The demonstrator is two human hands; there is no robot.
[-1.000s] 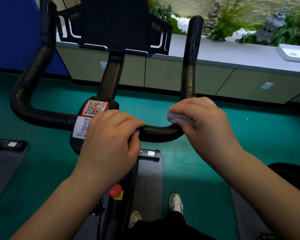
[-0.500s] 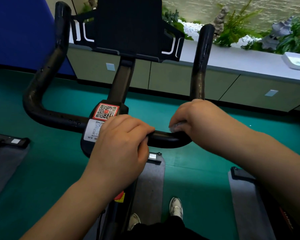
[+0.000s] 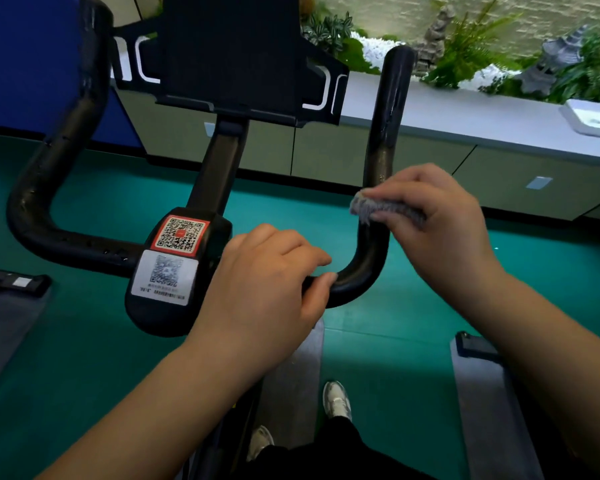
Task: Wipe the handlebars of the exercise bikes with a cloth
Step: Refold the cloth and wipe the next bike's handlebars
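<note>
The black, tube-shaped padded handlebar (image 3: 364, 275) of the exercise bike fills the middle of the view, its right branch bending up from the near crossbar toward the far wall. A small grey, fuzzy cloth (image 3: 387, 210) sits against that right branch just above the bend, bunched so a thick pad of it meets the tube. The right hand (image 3: 440, 223) grips the cloth, fingers curled over it and thumb underneath, likely so it can slide along the upright. The left hand (image 3: 267, 282) clamps the crossbar just right of the stem, fingers wrapped over the top and thumb tip on the near side (probably to steady the bar against the rubbing). Left of it, a black housing carries a red-framed QR sticker (image 3: 181, 233). Above stands the black tablet holder (image 3: 229, 53); beyond, a grey counter (image 3: 465, 116) edged with green plants (image 3: 465, 46).
</note>
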